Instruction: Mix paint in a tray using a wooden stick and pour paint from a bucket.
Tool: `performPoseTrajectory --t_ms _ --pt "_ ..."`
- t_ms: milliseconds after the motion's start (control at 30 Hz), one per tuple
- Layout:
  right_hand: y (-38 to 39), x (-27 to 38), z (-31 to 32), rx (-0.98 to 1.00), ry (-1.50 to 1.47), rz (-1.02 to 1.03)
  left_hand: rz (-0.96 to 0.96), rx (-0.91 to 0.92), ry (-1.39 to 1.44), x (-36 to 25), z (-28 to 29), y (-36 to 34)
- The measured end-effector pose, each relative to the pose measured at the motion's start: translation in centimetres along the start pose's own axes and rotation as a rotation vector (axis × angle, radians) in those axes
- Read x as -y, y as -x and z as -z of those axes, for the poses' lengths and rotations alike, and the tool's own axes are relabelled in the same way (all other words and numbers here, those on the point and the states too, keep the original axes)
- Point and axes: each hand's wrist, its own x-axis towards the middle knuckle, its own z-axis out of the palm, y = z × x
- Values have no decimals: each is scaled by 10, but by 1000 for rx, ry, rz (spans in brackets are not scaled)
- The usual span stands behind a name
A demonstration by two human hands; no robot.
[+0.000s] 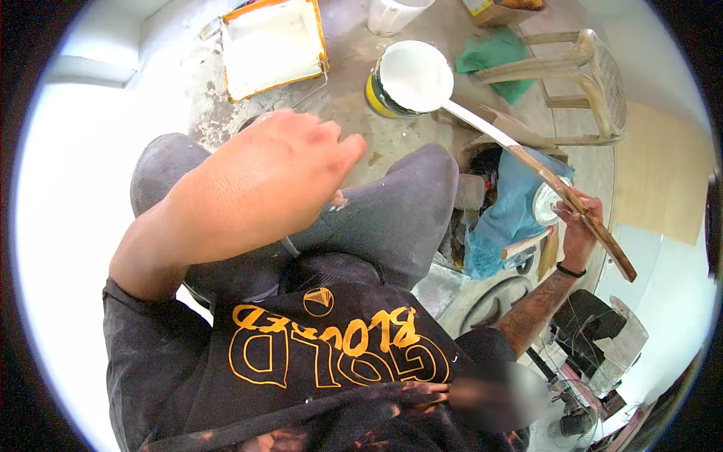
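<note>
My right hand (580,233), out at the right, is closed around a long wooden stick (550,175). The stick's far half is coated white and reaches to the rim of a paint bucket (379,92) filled with white paint. Just beside my right fingers is a round white object (548,202), partly covered by them; whether they touch it I cannot tell. My left hand (282,162) is raised over my left thigh with its back up and its fingers curled in. Anything inside that grip is hidden.
An orange-edged paint tray (327,53) with white paint lies ahead on the stained floor, beside a white container (395,16). Farther right are a chair (595,90) and green cloth (493,56). Blue plastic sheeting (489,237) and a brush (525,244) lie near my right arm.
</note>
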Motion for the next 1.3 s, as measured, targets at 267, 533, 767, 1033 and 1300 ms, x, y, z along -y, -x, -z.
performPoseTrajectory --t_ms 267,533,767,1033,1300 --pt "-6 32 23 19 116 4 9 49 -26 -4 1 -4" --pt "-23 30 -2 137 -573 -29 6 39 -21 -7 4 -2" --pt "-20 25 -2 -179 -384 32 2 28 -23 -5 3 2" --pt "-32 -16 -20 -241 -425 69 5 6 -18 -5 4 5" --pt "19 -108 2 -240 -487 66 -11 4 -22 -4 1 1"
